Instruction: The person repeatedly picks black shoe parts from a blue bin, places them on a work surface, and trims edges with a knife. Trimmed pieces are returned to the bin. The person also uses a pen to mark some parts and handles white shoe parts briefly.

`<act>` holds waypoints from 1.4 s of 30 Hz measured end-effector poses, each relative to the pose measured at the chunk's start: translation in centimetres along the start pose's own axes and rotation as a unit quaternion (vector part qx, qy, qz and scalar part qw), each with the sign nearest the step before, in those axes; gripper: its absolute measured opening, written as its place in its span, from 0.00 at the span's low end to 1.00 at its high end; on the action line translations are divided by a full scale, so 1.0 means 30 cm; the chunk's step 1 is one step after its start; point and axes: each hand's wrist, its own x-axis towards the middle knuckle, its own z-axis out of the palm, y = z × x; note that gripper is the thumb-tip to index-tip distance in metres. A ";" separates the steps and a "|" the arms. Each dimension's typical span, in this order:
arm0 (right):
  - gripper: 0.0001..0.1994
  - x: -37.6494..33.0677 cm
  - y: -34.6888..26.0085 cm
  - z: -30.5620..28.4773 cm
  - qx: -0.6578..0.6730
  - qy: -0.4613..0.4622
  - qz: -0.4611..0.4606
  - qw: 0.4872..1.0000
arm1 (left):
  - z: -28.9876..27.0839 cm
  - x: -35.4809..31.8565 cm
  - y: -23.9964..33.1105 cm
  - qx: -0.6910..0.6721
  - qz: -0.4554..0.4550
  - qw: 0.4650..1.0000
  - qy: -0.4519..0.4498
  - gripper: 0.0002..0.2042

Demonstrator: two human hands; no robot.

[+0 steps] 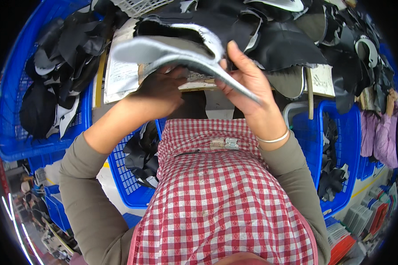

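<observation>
A black shoe upper with a pale grey-white lining [139, 51] is raised over the table's near edge, partly smeared by motion. My right hand [250, 84] grips its right end between the thumb and fingers. Below the piece's left part is my left hand [161, 90], palm turned down and blurred. Its fingertips are partly hidden by the upper, and whether they pinch it does not show. Behind the piece, black leather cut parts [283, 42], some with white lining, lie heaped across the table.
A blue basket [4, 132] full of black parts stands at the left. More blue baskets sit under the table, at left [119, 176] and right [353, 154]. A paper sheet [121, 73] lies on the tabletop. At far right another person's sleeve [387, 137] shows.
</observation>
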 end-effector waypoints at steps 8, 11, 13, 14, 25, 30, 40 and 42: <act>0.13 0.098 0.053 -0.029 -0.143 0.101 -0.093 0.980 | -0.131 -0.059 0.146 0.104 -0.023 0.889 0.446 0.18; 0.11 0.107 0.145 -0.058 -0.176 0.124 -0.097 0.972 | -0.089 -0.024 0.073 0.089 -0.125 0.936 0.316 0.22; 0.09 0.103 0.169 -0.072 -0.183 0.134 -0.095 0.969 | -0.023 -0.017 0.057 -0.007 -0.136 0.952 0.273 0.24; 0.09 0.101 0.172 -0.077 -0.177 0.154 -0.080 0.969 | 0.012 -0.023 0.066 -0.059 -0.152 0.957 0.240 0.25; 0.09 0.128 0.178 -0.100 -0.174 0.150 -0.087 0.969 | 0.173 0.024 -0.021 -0.097 -0.141 0.871 0.459 0.11; 0.10 0.124 0.182 -0.091 -0.152 0.108 -0.129 0.974 | 0.315 0.121 0.060 -0.764 -0.170 0.361 0.507 0.12; 0.11 0.037 0.093 -0.078 -0.463 0.089 -0.082 0.878 | 0.325 0.017 0.050 -0.678 -0.211 0.525 0.469 0.13; 0.13 0.019 0.061 -0.059 -0.476 0.074 -0.063 0.874 | 0.321 -0.027 0.028 -0.740 -0.197 0.520 0.379 0.15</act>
